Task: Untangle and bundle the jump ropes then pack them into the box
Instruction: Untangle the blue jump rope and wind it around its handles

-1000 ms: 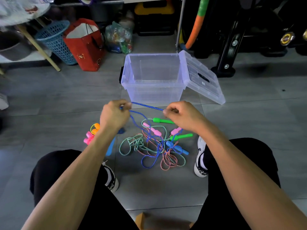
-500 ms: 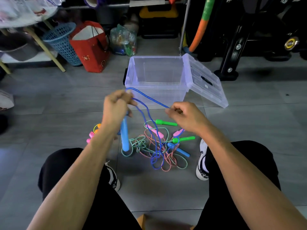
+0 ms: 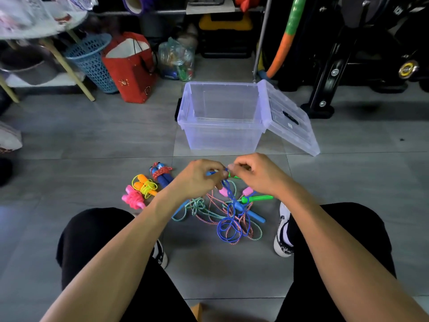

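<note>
On grey floor tiles (image 3: 92, 147), both hands seemingly pinch blue rope (image 3: 228, 219).

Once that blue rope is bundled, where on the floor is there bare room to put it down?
Bare tile lies left of the three finished bundles, toward the blue basket, and right of the right shoe, below the box lid. The box looks empty too. Between the shoes it is crowded by the tangled ropes.
</note>
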Demonstrator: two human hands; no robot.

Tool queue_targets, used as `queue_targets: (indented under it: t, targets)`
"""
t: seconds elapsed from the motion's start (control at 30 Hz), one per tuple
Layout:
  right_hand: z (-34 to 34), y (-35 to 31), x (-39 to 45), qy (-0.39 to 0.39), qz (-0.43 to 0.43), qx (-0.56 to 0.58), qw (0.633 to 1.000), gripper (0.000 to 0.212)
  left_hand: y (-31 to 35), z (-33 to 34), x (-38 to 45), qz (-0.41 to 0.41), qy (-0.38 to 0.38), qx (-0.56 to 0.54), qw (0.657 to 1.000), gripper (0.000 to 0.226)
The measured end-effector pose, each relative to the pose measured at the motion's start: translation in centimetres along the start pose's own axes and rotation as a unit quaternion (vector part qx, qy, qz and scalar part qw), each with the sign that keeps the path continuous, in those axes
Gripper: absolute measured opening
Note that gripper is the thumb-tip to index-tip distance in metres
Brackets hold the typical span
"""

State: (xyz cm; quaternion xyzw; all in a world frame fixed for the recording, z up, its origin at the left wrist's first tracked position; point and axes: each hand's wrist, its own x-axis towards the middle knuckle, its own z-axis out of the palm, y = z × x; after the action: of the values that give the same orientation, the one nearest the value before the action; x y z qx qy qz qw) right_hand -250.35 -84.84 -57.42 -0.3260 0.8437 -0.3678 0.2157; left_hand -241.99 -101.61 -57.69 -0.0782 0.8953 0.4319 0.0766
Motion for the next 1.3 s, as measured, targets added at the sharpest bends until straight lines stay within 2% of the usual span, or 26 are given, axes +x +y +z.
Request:
queue_targets:
  t: [0.07, 0.13, 0.2, 0.3, 0.37, 0.43, 0.47, 0.5, 0.53, 0.57, 0.6, 0.7, 0.8, 0.83, 0.87, 0.9, 0.97, 1.03, 1.07, 1.1, 1.13, 1.2, 1.23, 1.3]
  targets:
    - [-0.1, 0.1, 0.1, 0.002, 0.013, -0.001, 1.000, 0.027, -0.8, -0.5, 0.6, -0.040, 0.093, 0.011, 0.995, 0.017]
    - [-0.3, 0.5, 0.2, 0.012, 0.032, -0.015, 0.999, 0.024, -2.0, -1.4, 1.2, -0.105, 0.195, 0.015, 0.975, 0.016]
    - [-0.6, 0.9, 0.2, 0.014, 0.053, -0.043, 0.998, 0.028, -3.1, -1.9, 1.4, -0.170, 0.236, 0.008, 0.957, 0.015]
    - [-1.0, 1.1, 0.2, 0.017, 0.072, -0.069, 0.995, 0.037, -3.4, -2.0, 1.5, -0.207, 0.226, -0.038, 0.951, 0.015]
    - [-1.1, 0.9, 0.2, 0.023, 0.052, -0.072, 0.996, 0.039, -2.8, -1.9, 1.4, -0.188, 0.182, -0.015, 0.965, 0.025]
    - [-0.9, 0.5, 0.2, 0.020, 0.024, -0.055, 0.998, 0.036, -1.5, -1.6, 0.9, -0.106, 0.105, 0.013, 0.989, 0.049]
    - [-0.8, 0.3, 0.2, 0.019, 0.009, -0.042, 0.999, 0.034, -0.6, -1.3, 0.4, -0.051, 0.062, 0.022, 0.997, 0.053]
    - [-0.6, 0.1, 0.2, 0.020, -0.004, -0.032, 0.999, 0.033, 0.4, -0.9, 0.0, -0.004, 0.025, 0.027, 0.999, 0.046]
    - [-0.5, -0.1, 0.3, 0.022, -0.014, -0.025, 0.999, 0.031, 1.1, -0.5, -0.3, 0.024, 0.007, 0.030, 0.999, 0.030]
    - [-0.4, -0.3, 0.3, 0.027, -0.022, -0.017, 0.999, 0.031, 1.6, -0.3, -0.4, 0.034, 0.015, 0.027, 0.999, 0.014]
    - [-0.4, -0.5, 0.3, 0.034, -0.026, -0.005, 0.999, 0.031, 1.9, -0.3, -0.3, 0.040, 0.042, 0.015, 0.998, 0.007]
    - [-0.5, -0.7, 0.3, 0.060, -0.020, 0.043, 0.997, 0.029, 1.8, -1.2, 0.2, 0.007, 0.159, -0.098, 0.982, 0.019]
    - [-1.0, -0.2, 0.4, 0.081, -0.001, 0.031, 0.996, 0.033, 0.5, -3.4, 0.7, -0.029, 0.300, -0.221, 0.927, 0.021]
    - [-1.2, 0.0, 0.5, 0.093, -0.002, 0.024, 0.995, 0.033, -0.2, -3.9, 0.9, -0.044, 0.326, -0.245, 0.912, 0.022]
    - [-1.4, 0.0, 0.5, 0.108, -0.009, 0.021, 0.994, 0.033, -0.8, -4.2, 1.1, -0.065, 0.331, -0.246, 0.909, 0.022]
    - [-1.6, 0.0, 0.5, 0.124, -0.018, 0.022, 0.992, 0.033, -1.3, -4.3, 1.2, -0.091, 0.310, -0.221, 0.920, 0.021]
    - [-1.8, -0.2, 0.5, 0.143, -0.039, 0.028, 0.989, 0.032, -1.5, -3.8, 1.1, -0.122, 0.211, -0.091, 0.965, 0.011]
    - [-1.7, -0.4, 0.4, 0.130, -0.050, 0.022, 0.990, 0.032, -1.0, -2.5, 0.7, -0.090, 0.117, 0.026, 0.989, 0.049]
    - [-1.6, -0.5, 0.4, 0.113, -0.054, 0.017, 0.992, 0.031, -0.4, -1.9, 0.4, -0.054, 0.088, 0.051, 0.993, 0.061]
    - [-1.5, -0.6, 0.4, 0.095, -0.059, 0.013, 0.994, 0.030, -0.1, -1.2, 0.3, -0.009, 0.076, 0.063, 0.995, 0.061]
    - [-1.3, -0.8, 0.4, 0.081, -0.066, 0.010, 0.994, 0.029, 0.1, -0.6, 0.2, 0.038, 0.074, 0.074, 0.994, 0.050]
    - [-0.8, -1.0, 0.5, 0.066, -0.071, 0.009, 0.995, 0.028, 0.6, -0.2, 0.1, 0.083, 0.107, 0.066, 0.989, 0.014]
    - [-0.7, -1.0, 0.6, 0.062, -0.066, 0.013, 0.996, 0.027, 0.6, -0.3, 0.2, 0.078, 0.132, 0.032, 0.988, 0.007]
    - [-0.7, -0.5, 0.7, 0.062, -0.044, 0.022, 0.997, 0.026, 0.3, -0.9, 0.7, 0.020, 0.197, -0.068, 0.978, 0.013]
